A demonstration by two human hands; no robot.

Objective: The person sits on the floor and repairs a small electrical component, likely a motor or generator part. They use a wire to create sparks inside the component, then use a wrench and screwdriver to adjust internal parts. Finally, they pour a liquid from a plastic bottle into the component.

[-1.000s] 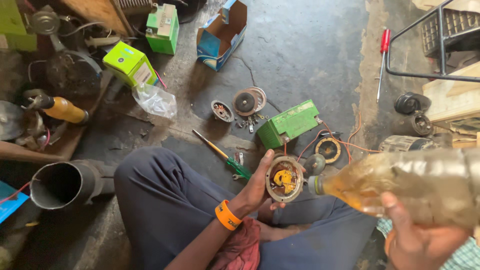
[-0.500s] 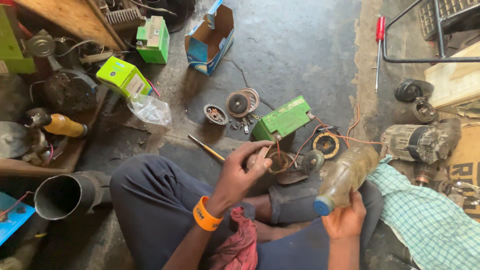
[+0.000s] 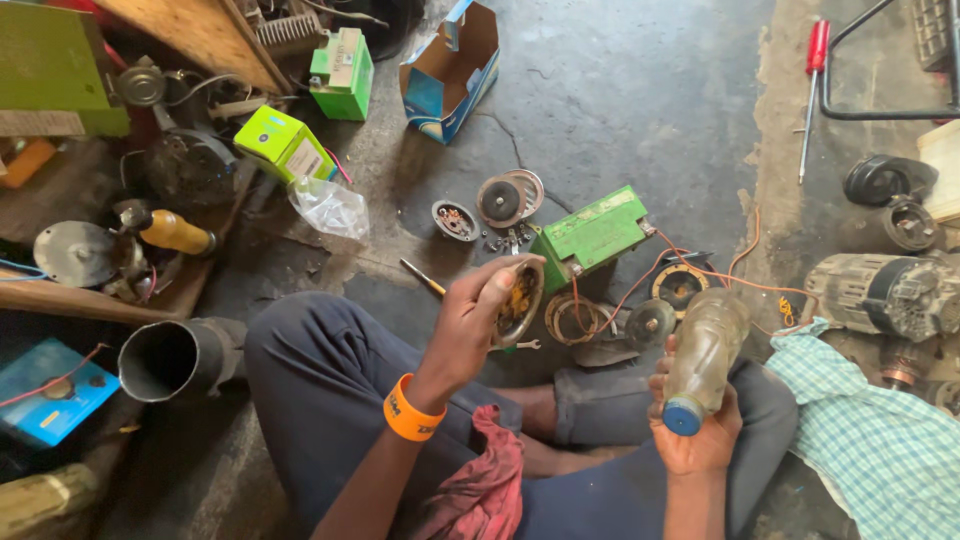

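Right hand (image 3: 700, 440) gripping plastic bottle (image 3: 702, 355), blue cap toward wearer, left hand (image 3: 480, 320) holding round part (image 3: 520, 300)

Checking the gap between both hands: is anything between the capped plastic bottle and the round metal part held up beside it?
Nothing visible. The clear plastic bottle in the right hand and the round metal part in the left hand have only open space between them, above the lap.
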